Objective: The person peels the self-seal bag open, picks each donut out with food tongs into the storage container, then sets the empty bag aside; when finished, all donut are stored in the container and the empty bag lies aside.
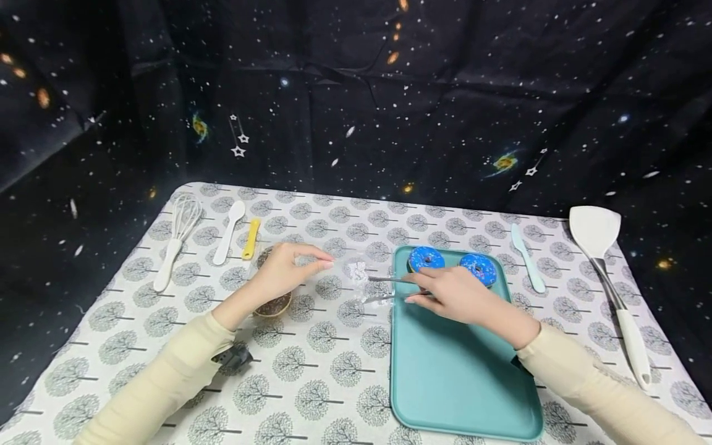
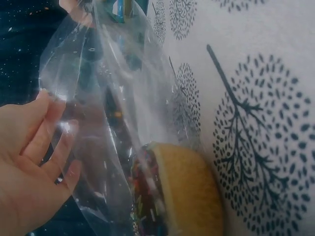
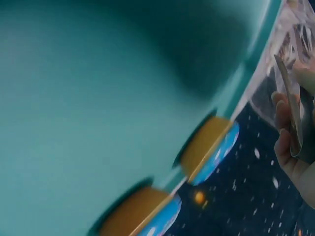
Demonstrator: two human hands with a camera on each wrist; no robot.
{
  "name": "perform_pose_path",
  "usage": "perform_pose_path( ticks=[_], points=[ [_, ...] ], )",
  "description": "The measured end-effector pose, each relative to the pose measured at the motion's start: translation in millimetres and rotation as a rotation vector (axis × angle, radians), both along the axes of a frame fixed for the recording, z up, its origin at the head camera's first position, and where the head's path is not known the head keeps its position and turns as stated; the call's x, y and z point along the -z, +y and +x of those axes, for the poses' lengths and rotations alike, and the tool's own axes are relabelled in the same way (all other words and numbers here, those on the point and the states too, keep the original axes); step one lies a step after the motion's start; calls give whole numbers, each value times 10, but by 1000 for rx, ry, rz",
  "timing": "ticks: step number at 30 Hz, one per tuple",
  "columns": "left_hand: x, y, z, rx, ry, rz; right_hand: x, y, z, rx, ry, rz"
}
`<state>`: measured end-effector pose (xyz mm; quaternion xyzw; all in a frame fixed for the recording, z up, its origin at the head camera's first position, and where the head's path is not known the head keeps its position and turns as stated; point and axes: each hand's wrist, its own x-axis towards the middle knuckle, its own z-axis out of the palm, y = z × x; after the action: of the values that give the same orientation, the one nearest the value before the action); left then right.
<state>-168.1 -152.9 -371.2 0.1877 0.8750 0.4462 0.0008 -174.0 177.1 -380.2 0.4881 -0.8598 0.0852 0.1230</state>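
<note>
My left hand (image 1: 283,269) pinches the edge of a clear plastic bag (image 2: 98,98) between thumb and fingers. Below its wrist, a chocolate donut with sprinkles (image 1: 274,306) rests on the cloth; in the left wrist view this donut (image 2: 182,191) shows beside the film, and I cannot tell whether any film covers it. Another brown round piece is mostly hidden behind the left hand. My right hand (image 1: 453,293) grips metal tongs (image 1: 387,279), their tips parted at the bag over the tray's left edge. Two blue-iced donuts (image 1: 426,258) lie at the far end of the teal tray (image 1: 461,383).
On the left lie a white whisk (image 1: 177,238), a white spoon (image 1: 228,232) and a yellow-handled utensil (image 1: 251,238). Right of the tray are a mint knife (image 1: 527,256) and a white spatula (image 1: 609,290). A dark starry curtain (image 1: 356,111) hangs behind the table.
</note>
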Motion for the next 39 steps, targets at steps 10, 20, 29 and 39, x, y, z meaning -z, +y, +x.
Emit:
perform_pose_path(
  ticks=[10,20,29,39],
  points=[
    [-7,-16,-24,15,22,-1,26,-468,-200,-21,-97,67],
    [-23,11,-42,33,2,-14,94,-855,-174,-54,-158,83],
    [-22,2,-44,22,-3,-6,224,-1038,-117,-15,-270,35],
    [-45,15,-26,0,-14,-3,238,-1137,-103,42,-305,4]
  ],
)
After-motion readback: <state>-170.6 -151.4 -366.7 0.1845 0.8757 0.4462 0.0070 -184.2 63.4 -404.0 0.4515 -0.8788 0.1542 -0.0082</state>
